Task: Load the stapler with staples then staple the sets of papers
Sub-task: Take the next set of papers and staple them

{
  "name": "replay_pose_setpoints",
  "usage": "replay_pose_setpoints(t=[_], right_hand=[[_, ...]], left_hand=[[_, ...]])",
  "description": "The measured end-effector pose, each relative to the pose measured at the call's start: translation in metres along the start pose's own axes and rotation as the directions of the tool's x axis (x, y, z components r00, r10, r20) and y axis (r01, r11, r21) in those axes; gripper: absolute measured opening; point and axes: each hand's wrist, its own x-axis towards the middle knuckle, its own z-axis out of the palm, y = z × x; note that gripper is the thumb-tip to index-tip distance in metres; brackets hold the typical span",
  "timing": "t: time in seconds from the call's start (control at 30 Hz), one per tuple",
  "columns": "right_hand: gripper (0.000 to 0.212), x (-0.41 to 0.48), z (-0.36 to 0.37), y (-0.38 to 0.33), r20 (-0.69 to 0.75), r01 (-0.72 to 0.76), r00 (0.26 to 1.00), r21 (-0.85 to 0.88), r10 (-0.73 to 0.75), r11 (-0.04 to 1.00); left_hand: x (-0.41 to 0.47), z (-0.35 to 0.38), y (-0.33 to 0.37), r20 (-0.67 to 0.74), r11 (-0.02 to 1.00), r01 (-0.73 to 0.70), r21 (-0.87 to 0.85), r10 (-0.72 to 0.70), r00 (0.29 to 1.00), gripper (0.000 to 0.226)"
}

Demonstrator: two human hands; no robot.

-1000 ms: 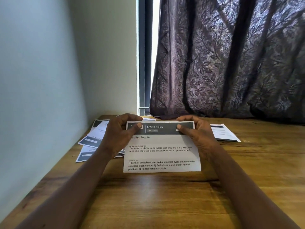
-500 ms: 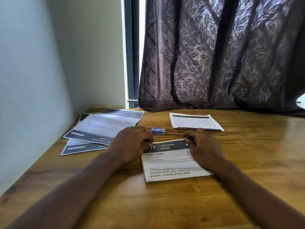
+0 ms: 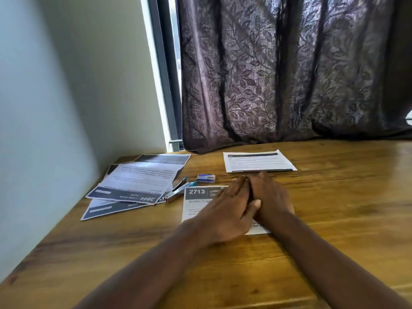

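A pale painted wall (image 3: 44, 108) was seen at the far left, with a brown wooden table (image 3: 334, 230) set against it. A fanned pile of white printed sheets with dark header bands (image 3: 133, 186) was spread near the table's left corner, one band marked 2944. A silver metal stapler with blue trim (image 3: 175, 192) was laid just beside the pile's right edge, between the pile and the set of papers headed 2713 (image 3: 196, 197), and appeared to be hinged open. A small blue and white box of staples (image 3: 206, 177) was placed just beyond that set, apart from the stapler.

The 2713 set was laid flat on the table and was pressed down by both hands. The left hand (image 3: 229, 210) was held flat with fingers straight and together, its thumb laid against the right hand (image 3: 270, 197), which was likewise flattened on the paper, the two being side by side and touching.

Another white printed set with a dark header (image 3: 258, 161) was laid farther back, to the right. A purple-brown leaf-patterned curtain (image 3: 289, 74) was hung behind the table, beside a dark window frame (image 3: 165, 85).
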Motion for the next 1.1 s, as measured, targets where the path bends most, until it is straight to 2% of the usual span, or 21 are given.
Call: replay_pose_setpoints(t=[0.07, 0.17, 0.33, 0.63, 0.7, 0.8, 0.87, 0.93, 1.0, 1.1], right_hand=[[0.041, 0.002, 0.000, -0.001, 0.014, -0.012, 1.000, -0.023, 0.012, 1.000], [0.049, 0.004, 0.002, -0.002, 0.019, 0.005, 1.000, -0.037, -0.004, 0.999], [0.051, 0.004, 0.008, 0.002, -0.029, 0.011, 1.000, -0.024, -0.012, 1.000], [0.041, 0.006, 0.006, 0.003, -0.026, -0.009, 1.000, -0.049, 0.008, 0.999], [0.038, 0.002, 0.002, 0.004, -0.053, -0.016, 0.999, -0.113, 0.010, 0.993], [0.041, -0.006, -0.001, -0.001, -0.120, 0.004, 0.992, -0.299, -0.042, 0.954], [0.053, -0.014, 0.001, -0.018, -0.033, 0.030, 0.999, -0.232, -0.039, 0.972], [0.064, -0.021, 0.006, -0.033, 0.127, 0.053, 0.991, -0.109, -0.039, 0.993], [0.069, -0.021, 0.011, -0.033, 0.224, 0.075, 0.973, -0.106, -0.050, 0.991], [0.074, -0.017, 0.009, -0.005, 0.304, 0.011, 0.952, -0.178, 0.044, 0.984]], left_hand=[[0.001, 0.004, -0.015, 0.104, 0.999, 0.006, 0.051, -0.012, 0.995, 0.072], [-0.003, 0.004, -0.029, 0.173, 0.988, 0.030, 0.154, -0.057, 0.983, 0.082], [-0.012, -0.004, -0.038, 0.185, 0.977, 0.113, 0.181, -0.146, 0.972, 0.102], [-0.040, -0.016, -0.070, 0.207, 0.961, 0.158, 0.228, -0.207, 0.956, 0.125], [-0.040, -0.016, -0.070, 0.205, 0.961, 0.159, 0.227, -0.207, 0.957, 0.131], [-0.040, -0.016, -0.070, 0.207, 0.961, 0.150, 0.231, -0.199, 0.958, 0.136], [-0.042, -0.015, -0.069, 0.197, 0.959, 0.143, 0.243, -0.193, 0.961, 0.132], [-0.042, -0.014, -0.068, 0.181, 0.957, 0.144, 0.251, -0.192, 0.965, 0.127], [-0.042, -0.014, -0.069, 0.177, 0.958, 0.142, 0.251, -0.190, 0.966, 0.127], [-0.040, -0.014, -0.072, 0.193, 0.960, 0.137, 0.244, -0.187, 0.963, 0.132]])
